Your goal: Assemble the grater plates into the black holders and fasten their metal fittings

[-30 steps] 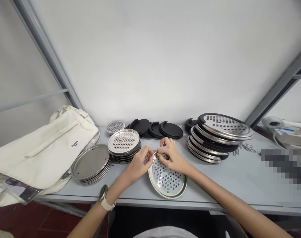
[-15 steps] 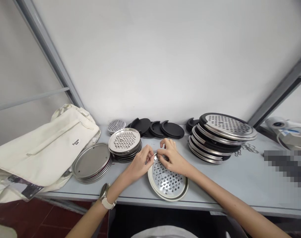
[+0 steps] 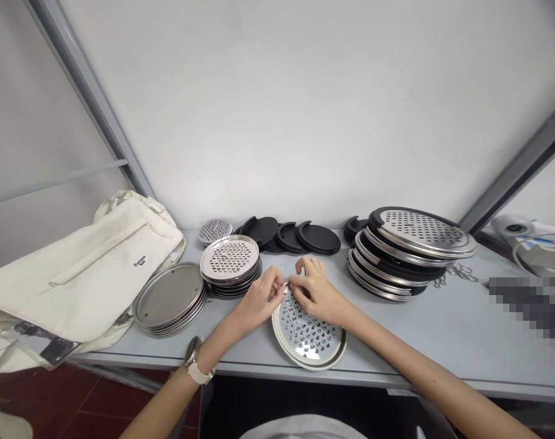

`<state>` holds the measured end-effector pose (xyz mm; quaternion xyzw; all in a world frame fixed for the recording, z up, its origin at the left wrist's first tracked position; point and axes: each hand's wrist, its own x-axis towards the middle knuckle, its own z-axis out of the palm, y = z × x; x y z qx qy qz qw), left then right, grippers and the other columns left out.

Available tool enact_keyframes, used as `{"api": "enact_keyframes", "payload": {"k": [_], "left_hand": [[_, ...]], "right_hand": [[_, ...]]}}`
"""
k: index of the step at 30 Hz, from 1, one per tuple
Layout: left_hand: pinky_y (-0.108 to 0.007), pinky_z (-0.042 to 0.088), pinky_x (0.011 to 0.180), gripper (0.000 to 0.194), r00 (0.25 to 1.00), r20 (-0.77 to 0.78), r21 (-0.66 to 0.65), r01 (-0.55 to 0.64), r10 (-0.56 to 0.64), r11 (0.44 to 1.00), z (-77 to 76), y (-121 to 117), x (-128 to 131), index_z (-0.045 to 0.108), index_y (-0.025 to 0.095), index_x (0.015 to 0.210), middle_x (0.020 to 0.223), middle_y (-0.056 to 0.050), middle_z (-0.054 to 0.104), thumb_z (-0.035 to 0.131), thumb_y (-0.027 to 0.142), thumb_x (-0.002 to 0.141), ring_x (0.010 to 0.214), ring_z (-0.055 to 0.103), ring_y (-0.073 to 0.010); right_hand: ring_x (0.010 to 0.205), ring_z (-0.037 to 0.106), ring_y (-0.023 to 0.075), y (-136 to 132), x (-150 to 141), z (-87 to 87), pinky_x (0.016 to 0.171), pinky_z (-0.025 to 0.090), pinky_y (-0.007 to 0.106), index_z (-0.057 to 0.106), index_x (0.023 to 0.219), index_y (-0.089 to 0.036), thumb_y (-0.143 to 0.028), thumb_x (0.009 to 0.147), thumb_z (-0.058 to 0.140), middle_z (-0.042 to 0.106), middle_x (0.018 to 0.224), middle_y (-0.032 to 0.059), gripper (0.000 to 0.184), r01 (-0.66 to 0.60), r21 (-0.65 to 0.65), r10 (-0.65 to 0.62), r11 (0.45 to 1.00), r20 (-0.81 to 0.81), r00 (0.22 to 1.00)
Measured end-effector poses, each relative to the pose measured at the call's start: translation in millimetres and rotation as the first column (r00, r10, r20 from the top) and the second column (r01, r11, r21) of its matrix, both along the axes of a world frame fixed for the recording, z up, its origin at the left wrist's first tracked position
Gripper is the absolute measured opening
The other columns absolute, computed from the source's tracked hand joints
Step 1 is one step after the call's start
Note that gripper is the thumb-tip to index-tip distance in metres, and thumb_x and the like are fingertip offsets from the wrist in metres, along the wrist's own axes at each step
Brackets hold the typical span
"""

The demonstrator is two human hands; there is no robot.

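A round grater disc with a metal face full of holes sits in a pale round tray near the table's front edge. At its far left rim, my left hand is closed in a pinch, fingertips pointing right. My right hand reaches over the disc, thumb and forefinger pinched together beside the left fingertips, the other fingers curled. What lies between the fingertips is too small to make out. The hands cover part of the disc's far edge.
Left of the hands stand a stack of grater discs, plain metal lids and a cream bag. Black round holders lie by the wall. A tall stack of larger graters and metal clips are at right.
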<state>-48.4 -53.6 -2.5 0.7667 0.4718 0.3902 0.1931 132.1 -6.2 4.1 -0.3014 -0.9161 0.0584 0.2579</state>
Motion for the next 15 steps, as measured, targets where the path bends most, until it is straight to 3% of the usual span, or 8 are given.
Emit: {"api": "enact_keyframes", "payload": {"k": [15], "left_hand": [[-0.024, 0.043, 0.07, 0.008, 0.998, -0.033, 0.055, -0.06, 0.061, 0.997, 8.7, -3.0, 0.7, 0.039, 0.021, 0.087, 0.083, 0.002, 0.047, 0.044, 0.015, 0.088, 0.075, 0.051, -0.0109]], "right_hand": [[0.085, 0.039, 0.0202, -6.5, -4.1, 3.7, 0.075, 0.03, 0.035, 0.053, 0.075, -0.018, -0.02, 0.088, 0.043, 0.039, 0.09, 0.0053, 0.016, 0.104, 0.097, -0.104, 0.99, -0.008, 0.995]]}}
